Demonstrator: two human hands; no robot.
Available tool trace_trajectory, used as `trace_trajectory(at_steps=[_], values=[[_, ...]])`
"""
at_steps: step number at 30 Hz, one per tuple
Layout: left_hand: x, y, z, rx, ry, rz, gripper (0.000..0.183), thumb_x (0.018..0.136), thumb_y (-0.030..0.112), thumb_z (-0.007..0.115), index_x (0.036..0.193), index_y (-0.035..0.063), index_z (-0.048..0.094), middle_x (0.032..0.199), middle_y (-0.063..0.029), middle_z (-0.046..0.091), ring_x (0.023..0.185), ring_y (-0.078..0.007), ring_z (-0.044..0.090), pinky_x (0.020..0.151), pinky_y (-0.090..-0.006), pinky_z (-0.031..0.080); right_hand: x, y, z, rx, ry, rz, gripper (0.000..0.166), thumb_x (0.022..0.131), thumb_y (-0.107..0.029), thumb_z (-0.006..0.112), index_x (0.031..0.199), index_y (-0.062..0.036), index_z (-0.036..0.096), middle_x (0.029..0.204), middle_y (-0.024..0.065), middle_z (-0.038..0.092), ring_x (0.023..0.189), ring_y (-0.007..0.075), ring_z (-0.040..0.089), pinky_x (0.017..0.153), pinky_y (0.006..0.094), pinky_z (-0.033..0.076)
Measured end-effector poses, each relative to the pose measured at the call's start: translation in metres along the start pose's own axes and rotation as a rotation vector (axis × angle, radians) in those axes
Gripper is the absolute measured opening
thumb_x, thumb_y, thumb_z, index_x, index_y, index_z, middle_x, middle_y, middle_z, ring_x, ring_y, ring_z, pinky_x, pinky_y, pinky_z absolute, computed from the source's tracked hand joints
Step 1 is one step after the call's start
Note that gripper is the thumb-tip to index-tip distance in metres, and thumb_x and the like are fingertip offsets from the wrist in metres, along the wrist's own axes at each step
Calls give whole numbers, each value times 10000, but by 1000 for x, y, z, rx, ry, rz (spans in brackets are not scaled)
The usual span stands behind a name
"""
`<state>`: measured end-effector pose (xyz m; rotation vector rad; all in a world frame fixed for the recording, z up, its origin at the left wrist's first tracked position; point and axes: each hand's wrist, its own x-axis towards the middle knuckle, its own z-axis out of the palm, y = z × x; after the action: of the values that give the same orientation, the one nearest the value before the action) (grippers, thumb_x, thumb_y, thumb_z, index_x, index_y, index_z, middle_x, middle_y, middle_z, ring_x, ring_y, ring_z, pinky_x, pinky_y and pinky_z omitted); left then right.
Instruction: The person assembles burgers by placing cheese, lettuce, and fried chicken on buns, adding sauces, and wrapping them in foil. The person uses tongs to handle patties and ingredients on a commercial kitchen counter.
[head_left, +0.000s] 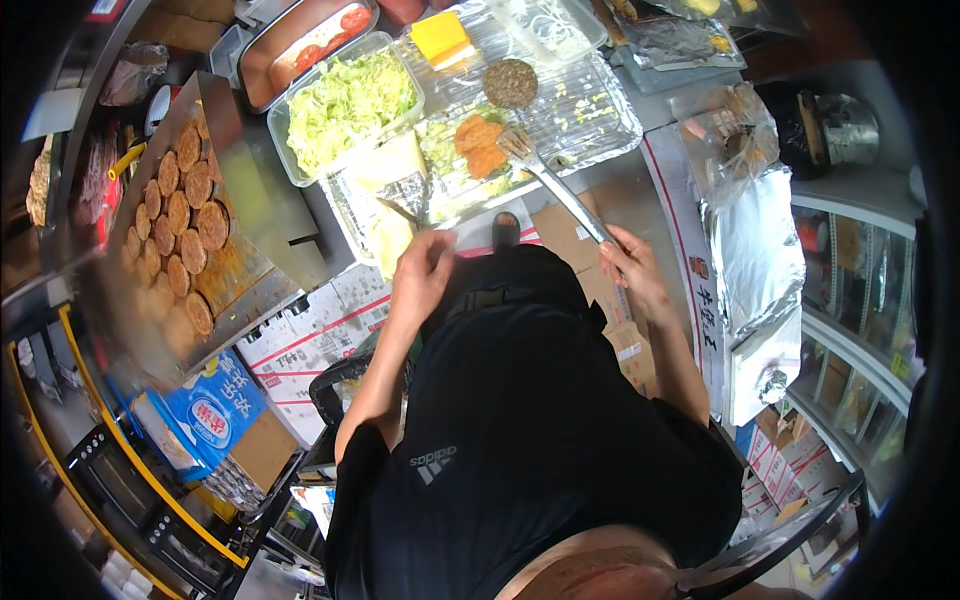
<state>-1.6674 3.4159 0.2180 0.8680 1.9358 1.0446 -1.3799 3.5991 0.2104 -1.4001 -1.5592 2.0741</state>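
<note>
My right hand grips the handle end of metal tongs. The head of the tongs touches or overlaps the edge of an orange-brown fried patty, which lies on shredded lettuce on a foil-covered tray. Behind it sits a dark round patty. At the tray's front left edge is my left hand, fingers curled, beside a pale yellow sheet or wrapper. A dark, thin utensil lies just beyond that hand. Whether the fingers hold anything is hidden.
A plastic tub of shredded lettuce, sliced cheese and a container of sliced onion stand at the tray. Tomato slices fill another container. Several round browned pieces lie on a griddle at left. Foil lies right.
</note>
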Motion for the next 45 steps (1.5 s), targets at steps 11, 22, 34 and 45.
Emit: trace_trajectory(at_steps=[11, 22, 34, 45], values=[[94, -1, 48, 153, 214, 156, 326, 752, -16, 599, 1071, 38, 557, 1038, -177, 539, 966, -336, 552, 816, -392, 466, 5, 4, -4, -106, 31, -40, 407, 868, -213, 600, 1204, 8, 539, 648, -4, 540, 489, 49, 418, 438, 216, 333], [92, 4, 54, 386, 200, 250, 344, 752, -4, 599, 1090, 56, 574, 1104, -151, 543, 998, -343, 547, 857, -389, 461, 5, 6, -12, -113, 51, -13, 368, 876, -172, 588, 1198, 1, 546, 641, -13, 530, 502, 43, 417, 456, 211, 342], [85, 22, 38, 79, 75, 83, 407, 745, -22, 594, 1139, 64, 541, 1156, -147, 520, 995, -346, 557, 850, -380, 469, -9, -9, 9, -218, 179, -128, 348, 886, -195, 587, 1182, -13, 563, 648, -23, 512, 508, 36, 413, 451, 205, 319], [9, 44, -23, -825, 75, 81, 582, 872, 208, 633, 1325, -20, 348, 1083, -115, 535, 941, -149, 544, 809, -276, 472, 24, -74, 198, 151, -297, -244, 442, 889, -150, 579, 1246, -49, 340, 822, 59, 566, 528, 49, 465, 430, 166, 362]])
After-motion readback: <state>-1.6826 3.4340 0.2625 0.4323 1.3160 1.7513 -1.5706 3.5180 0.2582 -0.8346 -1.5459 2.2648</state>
